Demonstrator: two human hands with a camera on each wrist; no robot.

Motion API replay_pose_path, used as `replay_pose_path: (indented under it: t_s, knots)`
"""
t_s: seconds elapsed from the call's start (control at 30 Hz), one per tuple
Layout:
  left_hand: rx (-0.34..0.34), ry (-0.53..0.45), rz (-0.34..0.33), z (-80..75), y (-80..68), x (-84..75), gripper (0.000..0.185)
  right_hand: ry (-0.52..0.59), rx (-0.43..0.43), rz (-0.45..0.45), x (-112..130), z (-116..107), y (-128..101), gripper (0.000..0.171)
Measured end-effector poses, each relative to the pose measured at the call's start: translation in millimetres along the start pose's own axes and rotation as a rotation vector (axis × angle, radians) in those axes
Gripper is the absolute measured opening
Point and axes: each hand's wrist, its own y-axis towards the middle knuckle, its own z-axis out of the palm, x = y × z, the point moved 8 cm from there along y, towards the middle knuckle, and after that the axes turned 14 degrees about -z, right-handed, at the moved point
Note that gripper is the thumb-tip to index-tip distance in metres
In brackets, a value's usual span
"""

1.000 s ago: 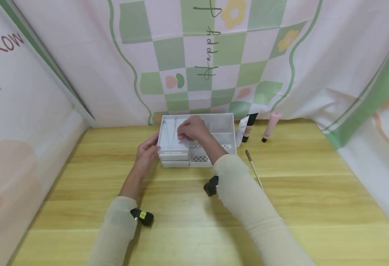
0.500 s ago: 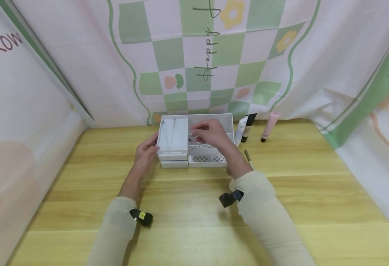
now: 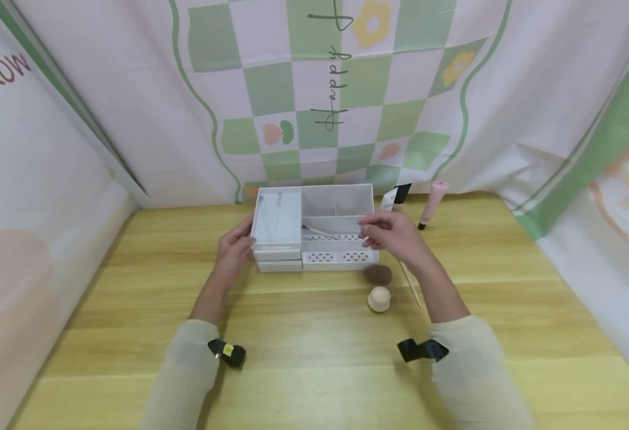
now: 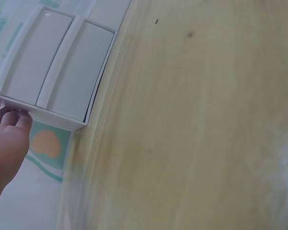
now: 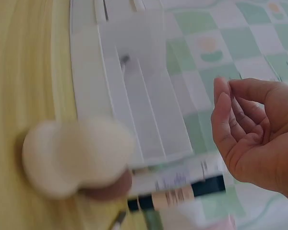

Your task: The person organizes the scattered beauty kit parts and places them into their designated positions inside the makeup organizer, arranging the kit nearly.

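Observation:
A white desktop organizer (image 3: pixel 339 270) stands at the back of the table. My left hand (image 3: pixel 232 249) rests against its left side, thumb at the front corner; in the left wrist view the fingertips (image 4: pixel 24 117) touch the side panel beside two drawer fronts (image 4: pixel 79 72). My right hand (image 3: pixel 395 236) is raised by the organizer's right end, fingers loosely curled, thumb and forefinger tips together, with nothing seen between them. Thin sticks (image 3: pixel 275 218) lie in the top left tray. A slender brush (image 3: pixel 321 232) lies slanted in the middle compartment.
Before the organizer's right front corner are a beige makeup sponge (image 3: pixel 379 298) and a brown one (image 3: pixel 379 275). A thin brush (image 3: pixel 411 285) lies right of them. White (image 3: pixel 389 199), black-capped (image 5: pixel 175 195) and pink tubes (image 3: pixel 433 204) stand at the back right, near the patterned curtain (image 3: pixel 336 119).
My right hand has moved right, from over the top left tray to the organizer's right end. The slanted brush and both sponges have come into view. My left hand has stayed put.

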Motion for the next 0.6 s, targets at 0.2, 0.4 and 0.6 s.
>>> replay_pose_path:
  t_s: [0.2,0.4,0.6]
  knots:
    - [-0.019,0.01,-0.015,0.2,-0.9,0.3,0.061,0.004,-0.05,0.05,-19.2,-30.0,-34.1,0.04]
    - [-0.014,0.008,-0.019,0.1,-2.3,0.0,0.061,-0.094,-0.037,0.113,-44.7,-48.9,-61.0,0.039]
    - [-0.011,0.009,-0.009,0.0,-2.5,0.4,0.061,-0.179,-0.01,0.19,-74.1,-58.4,-84.4,0.039]
